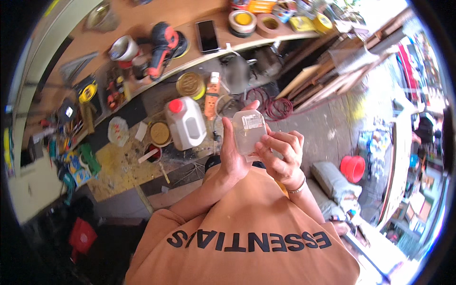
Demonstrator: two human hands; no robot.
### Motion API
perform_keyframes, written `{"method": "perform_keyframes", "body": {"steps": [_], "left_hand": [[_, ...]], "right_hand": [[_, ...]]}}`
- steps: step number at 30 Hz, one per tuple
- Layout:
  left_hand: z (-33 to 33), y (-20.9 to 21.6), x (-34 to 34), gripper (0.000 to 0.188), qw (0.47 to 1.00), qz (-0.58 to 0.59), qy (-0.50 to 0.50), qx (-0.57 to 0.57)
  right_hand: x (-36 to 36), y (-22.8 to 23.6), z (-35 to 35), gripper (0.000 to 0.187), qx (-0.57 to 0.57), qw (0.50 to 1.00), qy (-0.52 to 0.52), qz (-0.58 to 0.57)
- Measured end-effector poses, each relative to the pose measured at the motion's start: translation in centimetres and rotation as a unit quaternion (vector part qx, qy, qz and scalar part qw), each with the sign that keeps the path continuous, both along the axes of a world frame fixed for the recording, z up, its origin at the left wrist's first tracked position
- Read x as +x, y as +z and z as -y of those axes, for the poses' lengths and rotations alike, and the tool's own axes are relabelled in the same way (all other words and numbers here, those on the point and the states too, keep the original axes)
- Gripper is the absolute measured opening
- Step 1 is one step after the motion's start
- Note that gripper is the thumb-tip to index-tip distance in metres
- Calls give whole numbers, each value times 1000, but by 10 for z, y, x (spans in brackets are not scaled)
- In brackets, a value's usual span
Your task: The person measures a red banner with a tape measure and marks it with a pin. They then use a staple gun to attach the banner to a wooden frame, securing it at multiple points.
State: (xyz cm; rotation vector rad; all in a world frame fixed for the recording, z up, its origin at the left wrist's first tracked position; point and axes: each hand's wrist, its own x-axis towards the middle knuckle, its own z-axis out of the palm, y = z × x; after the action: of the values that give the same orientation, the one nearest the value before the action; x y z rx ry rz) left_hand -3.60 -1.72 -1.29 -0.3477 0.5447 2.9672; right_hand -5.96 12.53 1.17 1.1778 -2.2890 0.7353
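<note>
A flat, clear plastic case [246,140] with rounded corners and a white barcode label is between my hands, in front of my chest. My left hand [233,156] supports it from the left and behind, thumb up along its edge and fingertips showing past its top. Curled around its right side is my right hand [285,159], with the thumb and fingers pressed on the case near its lower right corner. What the case contains, if anything, is too unclear to tell.
A white jug [191,130] with a red cap stands beyond my left hand, near a round tin [191,85] and an orange power strip [212,97]. A workbench holds a red sander [164,45] and phone [207,36]. Red hose [278,109], boards [327,78] and a red tub [353,168] lie rightward.
</note>
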Motion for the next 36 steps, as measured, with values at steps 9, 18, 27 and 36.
{"method": "perform_keyframes", "body": {"steps": [9,18,27,36], "left_hand": [[-117,-11,-15,80,968,12,-250,-12],[-335,-1,-23,76,856,22,-512,74],[-524,18,-39,87,792,-1,-611,14],[-671,2,-79,76,759,-8,-649,-53]], "right_hand": [[46,-1,-122,32,-112,971,-199,64],[8,38,-359,16,-277,852,-431,106],[43,36,-556,20,-271,755,-587,111],[56,37,-653,34,-98,871,-439,195]]}}
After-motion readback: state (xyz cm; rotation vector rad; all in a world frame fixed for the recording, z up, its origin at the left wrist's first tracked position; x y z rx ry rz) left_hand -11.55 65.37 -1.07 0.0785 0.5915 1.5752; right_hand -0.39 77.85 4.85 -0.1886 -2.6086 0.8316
